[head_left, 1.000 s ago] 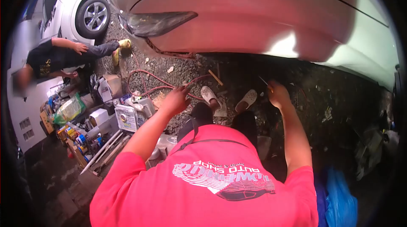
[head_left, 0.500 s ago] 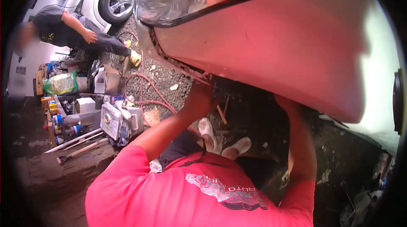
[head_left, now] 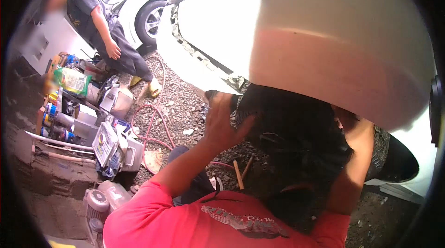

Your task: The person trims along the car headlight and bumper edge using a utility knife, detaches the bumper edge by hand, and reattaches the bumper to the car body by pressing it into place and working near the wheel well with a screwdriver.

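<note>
A pale car body panel (head_left: 333, 11) overhangs a dark wheel opening (head_left: 287, 123). Left of it, a white bumper edge (head_left: 199, 67) stands apart from the panel along a strip of small clips or tabs (head_left: 199, 55). My left hand (head_left: 220, 123) is at the lower corner of that bumper edge, fingers stretched upward and thumb spread. Under the panel's lower rim is my right hand (head_left: 345, 119), its fingers mostly hidden in shadow. Part of a tyre (head_left: 379, 148) shows beside my right forearm.
At left, a person in dark clothes (head_left: 109, 34) stands by another white car's wheel (head_left: 153, 18). A red hose (head_left: 150, 109) crosses the gravel. Boxes, cans and a grey case (head_left: 106, 141) lie at left, a motor-like unit (head_left: 97, 204) below. A wooden-handled tool (head_left: 238, 174) is on the ground.
My view has shifted, and the headlight is now mostly out of frame. The gap at the bumper seam looks wider. My left hand has spread its thumb; my right hand appears farther right.
</note>
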